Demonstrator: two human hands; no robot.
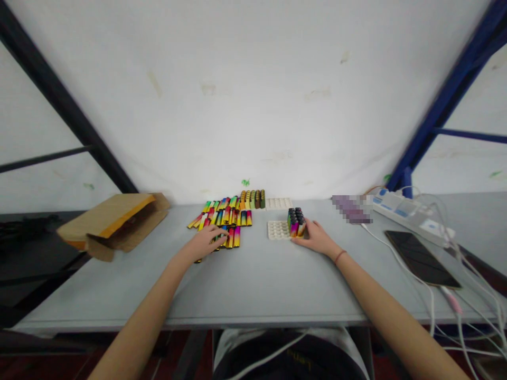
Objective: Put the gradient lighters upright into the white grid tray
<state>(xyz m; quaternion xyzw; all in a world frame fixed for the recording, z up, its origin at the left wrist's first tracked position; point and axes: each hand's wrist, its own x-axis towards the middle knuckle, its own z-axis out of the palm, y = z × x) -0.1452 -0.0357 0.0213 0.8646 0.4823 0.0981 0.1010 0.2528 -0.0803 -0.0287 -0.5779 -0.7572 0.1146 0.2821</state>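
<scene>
Many small shiny cylinders (226,215) in rainbow and gold colours lie loosely in rows on the table. Over the near left part of this pile is my left hand (208,241), its fingers stretched out and apart; whether a fingertip touches a cylinder cannot be made out. A white tray with round pockets (278,230) lies to the right of the pile. Dark-topped cylinders (296,221) stand upright in its right end. My right hand (315,238) is around that end, thumb at the front edge and fingers along the far right side, holding the tray.
Behind the pile stands a block of gold and dark cylinders (252,199), beside another white tray (279,203). An open cardboard box (114,221) lies left. At right are a blurred purple item (351,209), a black phone (422,257), a power strip (414,216) and white cables.
</scene>
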